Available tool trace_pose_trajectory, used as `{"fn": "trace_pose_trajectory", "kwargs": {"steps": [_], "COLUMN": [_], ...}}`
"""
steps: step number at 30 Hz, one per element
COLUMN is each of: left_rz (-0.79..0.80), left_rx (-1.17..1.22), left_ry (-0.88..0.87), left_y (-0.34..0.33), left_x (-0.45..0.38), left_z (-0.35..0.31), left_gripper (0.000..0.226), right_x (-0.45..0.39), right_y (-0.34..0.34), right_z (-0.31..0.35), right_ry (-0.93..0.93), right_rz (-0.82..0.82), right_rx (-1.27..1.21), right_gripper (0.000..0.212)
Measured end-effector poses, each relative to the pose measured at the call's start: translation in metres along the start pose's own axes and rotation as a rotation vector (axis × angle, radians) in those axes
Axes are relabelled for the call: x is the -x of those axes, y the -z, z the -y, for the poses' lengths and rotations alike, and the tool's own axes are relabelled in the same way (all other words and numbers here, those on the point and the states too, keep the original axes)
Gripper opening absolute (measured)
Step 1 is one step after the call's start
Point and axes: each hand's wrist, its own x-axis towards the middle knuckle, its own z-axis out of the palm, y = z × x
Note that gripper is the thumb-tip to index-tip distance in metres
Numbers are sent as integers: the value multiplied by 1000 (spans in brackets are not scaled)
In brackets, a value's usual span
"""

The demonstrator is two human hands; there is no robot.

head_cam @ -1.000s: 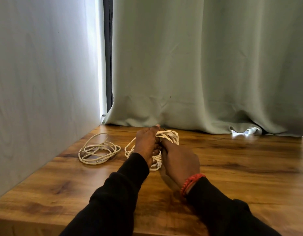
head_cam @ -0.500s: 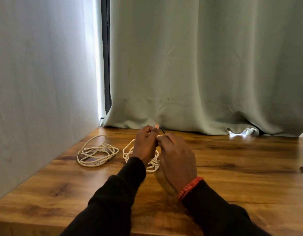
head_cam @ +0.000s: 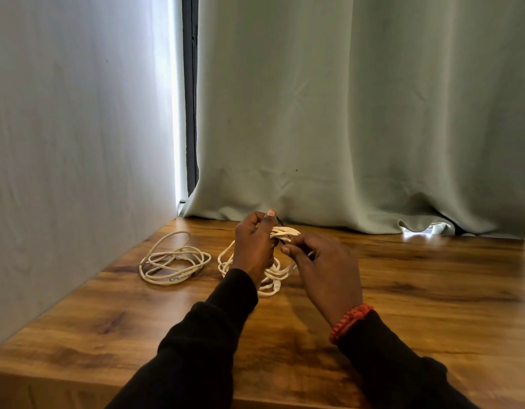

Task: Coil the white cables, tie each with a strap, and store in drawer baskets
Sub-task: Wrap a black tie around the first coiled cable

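Light, springy white cable coil point(head_cam: 273, 277): left hand point(head_cam: 253, 249) clamped round its bunched top, right hand point(head_cam: 323, 267) fingertips pinching a thin dark strap point(head_cam: 280, 222) there; best held at that bunch.

Left hand point(head_cam: 253, 246) grips coiled white cable point(head_cam: 273, 278) mid-table point(head_cam: 432, 305); right hand point(head_cam: 323, 267) pinches thin dark strap point(head_cam: 280, 222) at coil top. Second cable coil point(head_cam: 174, 265) lies near table's left edge.

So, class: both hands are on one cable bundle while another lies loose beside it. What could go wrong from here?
1. The left hand grips the held coil at one spot only, so its free loops may spring apart.
2. The thin dark strap could slip from the fingers.
3. The loose coil lies close by and may snag.
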Motion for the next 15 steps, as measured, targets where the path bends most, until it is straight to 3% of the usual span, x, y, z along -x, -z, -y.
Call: {"fn": "trace_pose_trajectory", "kwargs": {"steps": [7, 15], "left_rz": [22, 84], "left_rx": [-29, 17], "left_ry": [-6, 98], "left_y": [-1, 2], "left_x": [0, 0], "left_z": [1, -2], "left_gripper": [33, 36], "right_x": [5, 12], "right_y": [9, 3], "right_z": [11, 9], "right_ry": [3, 129], "right_rz": [173, 104], "right_rx": [339, 298], "right_gripper": [23, 18]}}
